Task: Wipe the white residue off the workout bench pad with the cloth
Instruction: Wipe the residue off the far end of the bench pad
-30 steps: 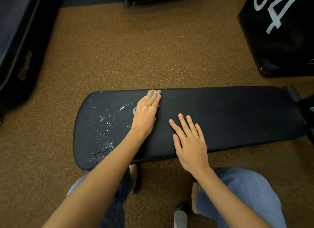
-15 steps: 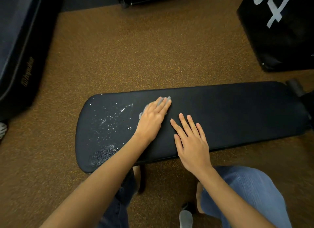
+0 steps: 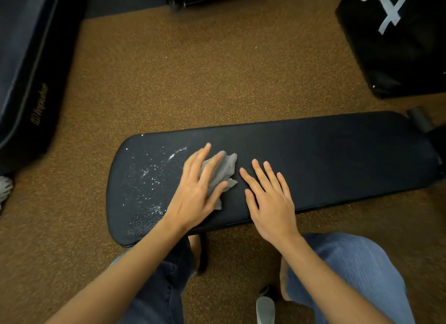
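A long black bench pad (image 3: 325, 159) lies across the middle of the view. White residue (image 3: 154, 171) speckles its left end, with a streak near the far edge. My left hand (image 3: 195, 193) presses flat on a crumpled grey cloth (image 3: 223, 171), just right of the residue; the cloth sticks out past my fingers. My right hand (image 3: 270, 200) rests flat on the pad, fingers spread, right beside the cloth and holding nothing.
Brown speckled floor (image 3: 193, 70) surrounds the bench. A dark padded mat (image 3: 26, 65) lies at the left, a black box with white numerals (image 3: 398, 39) at the upper right. My knees in blue jeans (image 3: 350, 270) are below the pad.
My left hand has slid the cloth toward the pad's near edge, and more of the cloth now shows past my fingers. My right hand has stayed in place.
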Demonstrator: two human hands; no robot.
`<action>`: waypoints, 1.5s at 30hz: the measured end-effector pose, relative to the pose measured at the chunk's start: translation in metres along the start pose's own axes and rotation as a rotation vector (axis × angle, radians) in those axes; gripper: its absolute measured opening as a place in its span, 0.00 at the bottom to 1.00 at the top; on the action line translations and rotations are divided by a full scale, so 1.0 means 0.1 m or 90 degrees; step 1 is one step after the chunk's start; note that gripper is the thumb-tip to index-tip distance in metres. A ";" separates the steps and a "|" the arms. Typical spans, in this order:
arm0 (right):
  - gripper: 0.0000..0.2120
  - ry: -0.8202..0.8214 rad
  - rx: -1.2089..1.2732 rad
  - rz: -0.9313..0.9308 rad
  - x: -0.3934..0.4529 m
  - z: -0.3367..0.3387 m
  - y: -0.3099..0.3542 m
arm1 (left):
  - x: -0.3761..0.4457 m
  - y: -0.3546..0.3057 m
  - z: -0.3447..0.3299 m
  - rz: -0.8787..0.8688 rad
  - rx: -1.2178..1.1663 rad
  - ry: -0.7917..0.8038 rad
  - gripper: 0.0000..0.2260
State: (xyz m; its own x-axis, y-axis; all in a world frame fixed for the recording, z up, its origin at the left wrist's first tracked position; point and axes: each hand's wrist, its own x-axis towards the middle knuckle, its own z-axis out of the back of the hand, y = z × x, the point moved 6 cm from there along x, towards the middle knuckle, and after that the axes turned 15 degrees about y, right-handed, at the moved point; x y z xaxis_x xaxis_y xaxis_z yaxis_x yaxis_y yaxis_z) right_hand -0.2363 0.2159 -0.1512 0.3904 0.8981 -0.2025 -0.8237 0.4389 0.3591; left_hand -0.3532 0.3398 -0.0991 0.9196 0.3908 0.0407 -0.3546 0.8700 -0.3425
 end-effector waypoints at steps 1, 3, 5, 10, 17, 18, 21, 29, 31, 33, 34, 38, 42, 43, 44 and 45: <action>0.22 -0.002 0.002 -0.002 0.00 0.00 0.00 | 0.00 0.00 0.01 0.018 0.075 -0.003 0.24; 0.22 -0.002 -0.003 -0.005 0.00 0.00 0.00 | 0.03 -0.03 -0.06 0.050 0.247 0.026 0.25; 0.22 -0.001 -0.006 -0.003 0.00 0.01 0.00 | 0.08 -0.04 -0.16 0.061 0.341 0.042 0.24; 0.22 -0.002 0.002 0.000 0.00 0.01 -0.01 | 0.27 0.05 -0.28 0.045 0.417 -0.013 0.19; 0.22 -0.010 0.007 -0.007 0.01 0.01 -0.01 | 0.99 0.64 0.00 0.234 0.391 -0.047 0.16; 0.22 -0.012 0.007 -0.010 0.01 0.01 -0.01 | 1.01 0.67 0.02 0.245 0.356 -0.052 0.17; 0.22 -0.017 0.016 -0.010 0.01 0.00 0.00 | 0.88 0.50 -0.04 0.249 0.242 -0.063 0.17; 0.22 0.003 -0.008 -0.011 0.00 0.01 -0.01 | 0.58 0.08 -0.18 0.130 0.250 -0.046 0.14; 0.22 0.005 -0.007 -0.010 0.00 0.01 -0.02 | 0.78 0.36 -0.08 0.185 0.301 -0.075 0.14; 0.22 0.007 -0.005 -0.010 0.00 0.01 -0.03 | 0.89 0.65 0.03 0.258 0.285 -0.083 0.15; 0.22 0.007 -0.001 -0.010 0.00 0.01 -0.03 | 0.90 0.76 0.07 0.285 0.261 -0.085 0.15; 0.22 0.004 -0.003 -0.015 0.01 0.00 -0.01 | 0.74 0.58 0.04 0.322 0.228 -0.114 0.13; 0.22 0.008 -0.013 -0.016 0.00 0.00 -0.02 | 0.39 0.01 -0.20 0.233 0.240 -0.066 0.11; 0.22 0.010 -0.014 -0.014 0.00 0.00 -0.02 | 0.34 -0.04 -0.23 0.215 0.237 -0.044 0.11; 0.22 0.011 -0.015 -0.014 0.00 0.01 -0.02 | 0.33 -0.01 -0.21 0.209 0.235 -0.033 0.12; 0.22 0.011 -0.014 -0.013 0.00 0.01 -0.01 | 0.36 0.07 -0.17 0.216 0.239 -0.033 0.12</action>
State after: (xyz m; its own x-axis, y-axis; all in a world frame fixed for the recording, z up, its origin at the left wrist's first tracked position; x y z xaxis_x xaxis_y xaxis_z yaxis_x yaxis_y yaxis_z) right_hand -0.2348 0.2156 -0.1510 0.3999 0.8886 -0.2246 -0.8246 0.4558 0.3350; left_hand -0.3199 0.3546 -0.1164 0.7354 0.6767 0.0350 -0.6774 0.7354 0.0155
